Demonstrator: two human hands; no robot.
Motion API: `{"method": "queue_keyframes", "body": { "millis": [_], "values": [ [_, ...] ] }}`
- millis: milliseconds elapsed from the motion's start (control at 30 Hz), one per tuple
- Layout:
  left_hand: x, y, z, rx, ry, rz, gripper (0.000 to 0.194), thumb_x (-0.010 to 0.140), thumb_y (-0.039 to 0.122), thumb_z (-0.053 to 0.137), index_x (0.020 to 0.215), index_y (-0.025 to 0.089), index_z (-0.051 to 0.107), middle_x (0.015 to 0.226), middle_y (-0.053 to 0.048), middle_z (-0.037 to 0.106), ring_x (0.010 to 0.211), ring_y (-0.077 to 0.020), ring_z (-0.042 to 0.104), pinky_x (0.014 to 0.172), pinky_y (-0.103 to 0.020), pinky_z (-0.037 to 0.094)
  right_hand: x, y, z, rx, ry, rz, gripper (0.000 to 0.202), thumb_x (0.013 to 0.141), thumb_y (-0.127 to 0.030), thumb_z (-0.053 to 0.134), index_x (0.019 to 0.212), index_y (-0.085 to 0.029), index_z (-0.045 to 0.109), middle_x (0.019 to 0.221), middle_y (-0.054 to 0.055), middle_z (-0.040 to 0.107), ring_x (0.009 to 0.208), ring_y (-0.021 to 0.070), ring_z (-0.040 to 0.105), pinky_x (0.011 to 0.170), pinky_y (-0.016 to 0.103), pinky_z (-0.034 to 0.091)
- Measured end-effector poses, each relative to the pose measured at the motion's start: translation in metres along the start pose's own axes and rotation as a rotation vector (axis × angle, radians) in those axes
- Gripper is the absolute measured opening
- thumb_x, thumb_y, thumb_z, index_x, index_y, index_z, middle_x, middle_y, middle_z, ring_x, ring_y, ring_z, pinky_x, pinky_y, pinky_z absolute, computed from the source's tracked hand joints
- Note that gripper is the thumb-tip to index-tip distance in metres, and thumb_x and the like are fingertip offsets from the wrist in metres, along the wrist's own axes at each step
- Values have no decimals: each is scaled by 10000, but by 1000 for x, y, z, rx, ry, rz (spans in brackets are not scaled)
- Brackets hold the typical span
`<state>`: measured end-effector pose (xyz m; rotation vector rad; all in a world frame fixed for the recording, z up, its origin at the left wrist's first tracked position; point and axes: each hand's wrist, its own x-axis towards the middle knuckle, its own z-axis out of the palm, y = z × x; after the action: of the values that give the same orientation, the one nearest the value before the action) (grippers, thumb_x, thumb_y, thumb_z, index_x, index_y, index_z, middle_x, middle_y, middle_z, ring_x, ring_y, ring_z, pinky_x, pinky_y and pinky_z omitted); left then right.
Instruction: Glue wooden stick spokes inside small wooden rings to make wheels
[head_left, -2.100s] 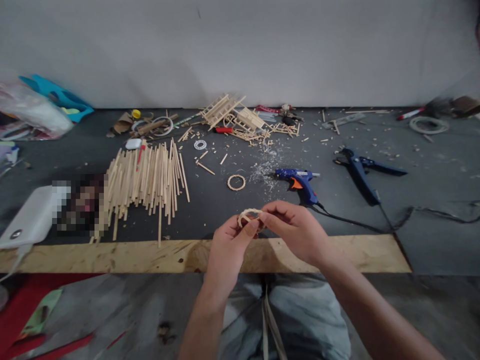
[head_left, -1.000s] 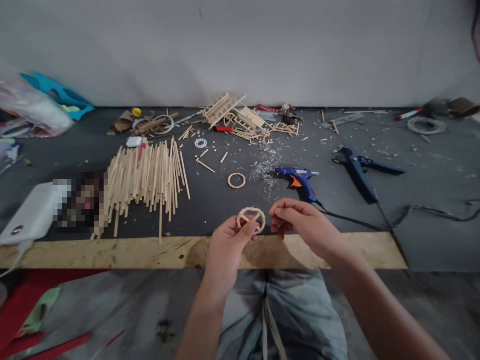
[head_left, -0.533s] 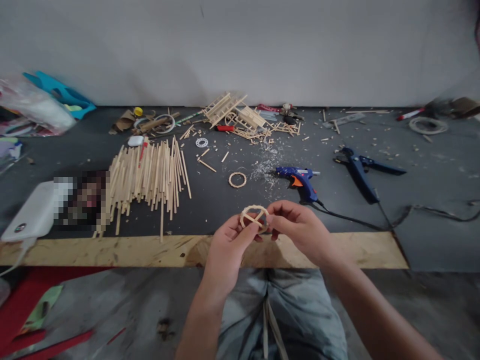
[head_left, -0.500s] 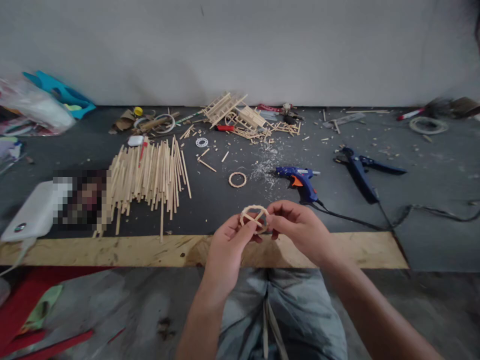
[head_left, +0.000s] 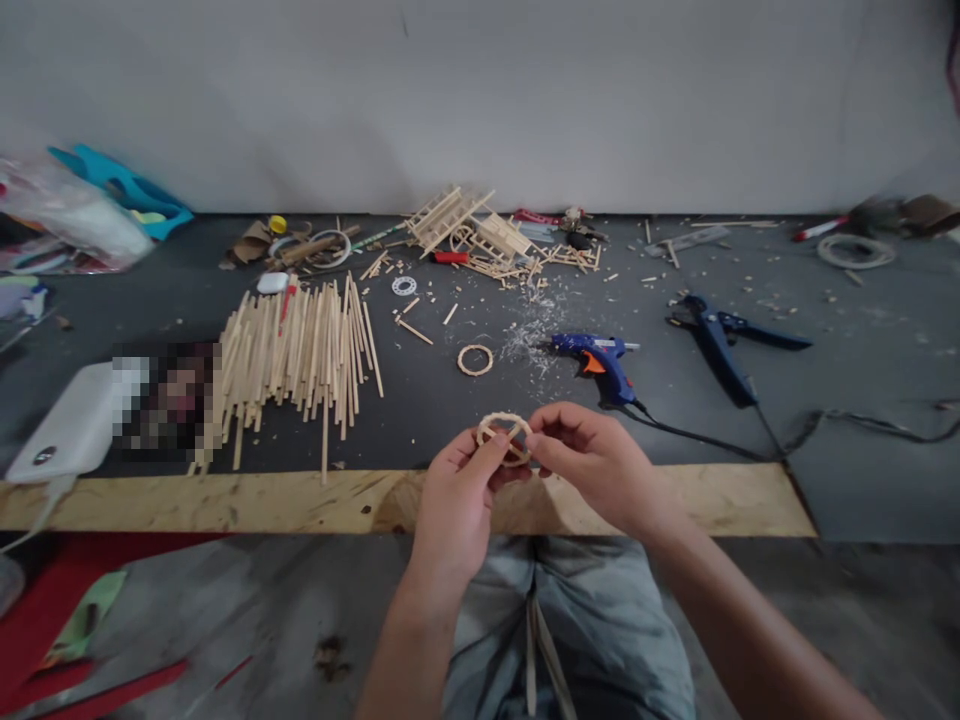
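Between my two hands is a small wooden wheel (head_left: 504,418), a ring of short stick pieces with crossed spokes inside. My left hand (head_left: 461,490) grips it from the left, thumb lying over the spokes. On the other side, my right hand (head_left: 589,455) pinches the right rim between thumb and fingers. Both hands are over the table's front edge, and their lower fingers are partly hidden. Just beyond them a second wooden ring (head_left: 475,360), without spokes, lies flat on the table. A blue glue gun (head_left: 600,360) with an orange trigger rests to its right.
A pile of thin wooden sticks (head_left: 300,350) covers the left of the table, beside a white power bank (head_left: 64,420). Wooden models (head_left: 480,225) stand at the back among scraps. A dark blue cutter (head_left: 720,345) and a black cable (head_left: 697,437) lie at right.
The wooden wheel has shifted slightly left and tilted a little in my hands. My left thumb has moved up over the spokes, and my right fingers have moved slightly left.
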<state>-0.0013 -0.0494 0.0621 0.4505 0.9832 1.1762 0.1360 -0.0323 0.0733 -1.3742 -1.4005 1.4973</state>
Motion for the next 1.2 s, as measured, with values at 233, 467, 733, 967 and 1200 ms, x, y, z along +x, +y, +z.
{"method": "queue_keyframes", "body": {
  "millis": [233,467,733,967,1200],
  "values": [
    [-1,-1,2,-23,-5,0,79,731,197,670,744,119,678,685,-19,650,627,-92,590,577,-183,500,-2,-2,-1,12,6,5,123,782,-286,569,819,-170,588,709,-8,568,647,109,490,614,250,404],
    [0,-4,3,4,-11,8,87,743,209,663,759,125,676,689,-19,658,620,-88,593,582,-185,502,-2,0,-2,26,12,0,107,790,-271,568,819,-171,592,701,-13,568,646,103,491,607,242,403],
    [-2,-12,-4,375,48,302,107,781,250,637,858,182,669,848,-26,683,776,-123,627,717,-225,513,-2,4,-9,310,-51,-20,113,791,-269,600,843,-174,632,685,-14,577,634,94,514,623,239,424],
    [-4,-9,-8,836,-80,773,197,730,100,641,878,219,690,1106,-75,640,1090,-225,571,939,-358,460,-2,8,-17,514,-77,80,176,773,-336,644,846,-177,650,681,-9,581,610,89,515,602,231,426],
    [-3,-10,-4,482,31,444,370,746,107,612,1079,265,642,1238,-57,595,1158,-216,539,953,-324,450,0,8,-20,449,22,59,168,742,-308,669,846,-181,635,713,-12,594,622,87,527,616,228,439]
  ]
}}
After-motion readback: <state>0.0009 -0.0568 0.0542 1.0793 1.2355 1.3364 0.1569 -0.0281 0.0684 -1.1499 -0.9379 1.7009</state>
